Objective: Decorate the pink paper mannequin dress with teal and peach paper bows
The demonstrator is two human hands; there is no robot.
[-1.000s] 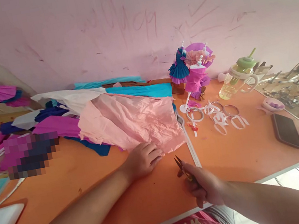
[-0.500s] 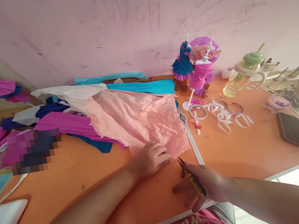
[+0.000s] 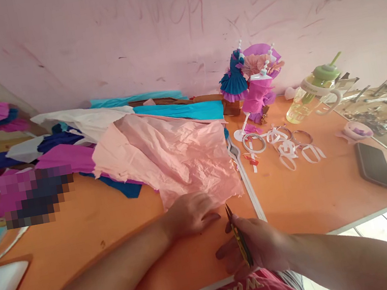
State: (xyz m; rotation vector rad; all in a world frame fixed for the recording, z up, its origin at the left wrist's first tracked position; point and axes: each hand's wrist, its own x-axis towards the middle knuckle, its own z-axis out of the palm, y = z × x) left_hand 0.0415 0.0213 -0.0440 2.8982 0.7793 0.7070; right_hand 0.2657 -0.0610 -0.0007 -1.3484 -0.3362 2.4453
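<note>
A sheet of light pink crepe paper (image 3: pixel 177 160) lies crumpled on the orange table (image 3: pixel 82 234). My left hand (image 3: pixel 189 214) rests on the paper's near edge, fingers together and pressing it down. My right hand (image 3: pixel 257 249) grips small yellow-handled scissors (image 3: pixel 239 239), their blades pointing up at the paper's near edge just right of my left fingers. The blades look nearly closed.
More crepe paper in magenta, blue, white and teal (image 3: pixel 66 147) is piled at the back left. Small paper dress figures (image 3: pixel 254 84), white paper rings (image 3: pixel 284 149), a drink bottle (image 3: pixel 314 93) and a black phone (image 3: pixel 373 166) sit on the right table. A white seam strip (image 3: pixel 246 180) runs between the tables.
My right hand has slid left and nearer with the scissors, turning them more upright. My left hand has drawn the pink paper's edge slightly toward me.
</note>
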